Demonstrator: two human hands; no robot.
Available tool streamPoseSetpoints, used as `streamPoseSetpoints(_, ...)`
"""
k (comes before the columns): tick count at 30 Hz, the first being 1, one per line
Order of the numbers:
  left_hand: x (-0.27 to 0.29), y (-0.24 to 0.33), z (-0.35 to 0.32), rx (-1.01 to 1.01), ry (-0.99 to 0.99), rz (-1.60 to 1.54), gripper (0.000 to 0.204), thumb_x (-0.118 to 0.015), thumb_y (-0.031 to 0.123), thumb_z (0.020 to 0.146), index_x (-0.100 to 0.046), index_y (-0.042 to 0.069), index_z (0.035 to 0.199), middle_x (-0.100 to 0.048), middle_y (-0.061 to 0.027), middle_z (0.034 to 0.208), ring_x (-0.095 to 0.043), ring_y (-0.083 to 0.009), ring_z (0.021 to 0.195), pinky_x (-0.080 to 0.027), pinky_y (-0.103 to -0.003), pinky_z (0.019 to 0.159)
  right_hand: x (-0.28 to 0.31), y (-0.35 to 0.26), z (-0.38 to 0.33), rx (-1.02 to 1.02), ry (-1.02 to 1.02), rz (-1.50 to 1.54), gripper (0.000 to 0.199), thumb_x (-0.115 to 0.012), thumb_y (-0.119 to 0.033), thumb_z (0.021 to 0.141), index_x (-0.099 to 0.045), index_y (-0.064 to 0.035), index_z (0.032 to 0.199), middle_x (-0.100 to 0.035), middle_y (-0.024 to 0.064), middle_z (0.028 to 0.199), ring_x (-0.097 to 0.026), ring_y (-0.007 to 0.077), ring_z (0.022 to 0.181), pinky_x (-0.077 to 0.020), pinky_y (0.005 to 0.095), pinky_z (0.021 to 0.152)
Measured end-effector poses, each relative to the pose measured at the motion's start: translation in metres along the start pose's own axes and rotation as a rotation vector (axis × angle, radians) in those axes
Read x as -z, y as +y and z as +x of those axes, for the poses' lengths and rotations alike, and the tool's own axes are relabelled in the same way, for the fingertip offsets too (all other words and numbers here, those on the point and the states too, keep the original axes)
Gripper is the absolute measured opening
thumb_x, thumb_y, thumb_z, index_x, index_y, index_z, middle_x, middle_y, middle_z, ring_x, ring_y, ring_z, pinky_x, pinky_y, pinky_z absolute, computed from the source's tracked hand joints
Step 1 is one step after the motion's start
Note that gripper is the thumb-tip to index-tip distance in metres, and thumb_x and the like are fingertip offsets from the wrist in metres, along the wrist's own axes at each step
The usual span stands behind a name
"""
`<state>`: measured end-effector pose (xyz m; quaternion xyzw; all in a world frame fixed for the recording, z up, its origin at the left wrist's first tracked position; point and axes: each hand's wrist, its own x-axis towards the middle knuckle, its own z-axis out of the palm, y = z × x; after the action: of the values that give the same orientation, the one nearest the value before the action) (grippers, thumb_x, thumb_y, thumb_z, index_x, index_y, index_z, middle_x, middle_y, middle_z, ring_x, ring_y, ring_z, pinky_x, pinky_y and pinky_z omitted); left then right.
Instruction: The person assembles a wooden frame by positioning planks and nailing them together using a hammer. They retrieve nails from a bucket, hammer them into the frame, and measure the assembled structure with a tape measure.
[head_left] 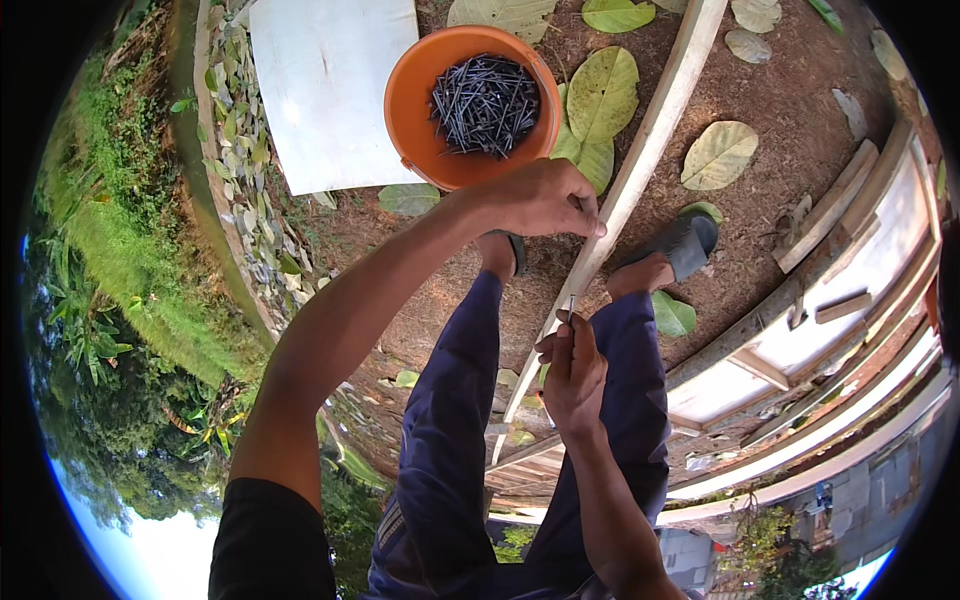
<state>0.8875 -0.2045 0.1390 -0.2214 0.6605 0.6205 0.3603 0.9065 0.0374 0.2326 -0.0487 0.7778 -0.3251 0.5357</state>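
A long pale wooden strip (655, 125) runs slantwise between my feet. My left hand (545, 200) reaches across to it, fingers curled, with thumb and fingertips closed at the strip's left edge. Lower down, my right hand (575, 375) is closed around a thin metal nail (571, 303), whose end sticks out above the fingers beside the strip. Most of that nail is hidden in the grip. Beyond my left hand stands an orange bucket (410, 125), holding a heap of dark nails (486, 105).
A white board (325, 95) lies left of the bucket. Large leaves (720, 155) are scattered over the brown soil. At the right is a wooden frame (850, 225) with pale panels. My sandalled foot (680, 250) is right of the strip. Grass (130, 250) grows at the left.
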Motion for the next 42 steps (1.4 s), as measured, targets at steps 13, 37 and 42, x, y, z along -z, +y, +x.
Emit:
streamPoseSetpoints(13,0.09,-0.176,0.074,0.289,1.006,0.339,0.033,-0.067,0.022,0.091,-0.069,0.016,0.123,-0.065,-0.0142,0.128,-0.059,-0.0352,0.121,-0.048,-0.046,0.104,-0.01,0.013,-0.004,0.14,-0.13,-0.104,0.019,-0.048,-0.01,0.105,-0.056,0.0039,0.115,-0.07,0.0187,0.079,-0.072,0.0292,0.07,-0.0577,0.0366,0.064)
streamPoseSetpoints(37,0.095,-0.157,0.043,0.098,0.912,0.082,0.021,-0.077,0.022,0.09,-0.076,0.007,0.104,-0.075,-0.0101,0.108,-0.074,-0.0263,0.094,-0.057,-0.037,0.085,-0.005,0.006,0.001,-0.133,-0.177,0.07,0.025,-0.047,-0.015,0.106,-0.056,0.0029,0.12,-0.072,0.0209,0.086,-0.073,0.028,0.074,-0.0544,0.0383,0.067)
streamPoseSetpoints(42,0.09,-0.116,0.002,0.102,0.666,-0.643,0.024,-0.07,0.016,0.097,-0.07,0.001,0.116,-0.074,-0.0102,0.106,-0.074,-0.0201,0.095,-0.061,-0.035,0.085,-0.003,0.0,0.003,-0.196,-0.145,0.095,0.029,-0.049,-0.02,0.107,-0.06,0.0043,0.118,-0.072,0.0155,0.085,-0.07,0.0198,0.076,-0.0538,0.0335,0.069)
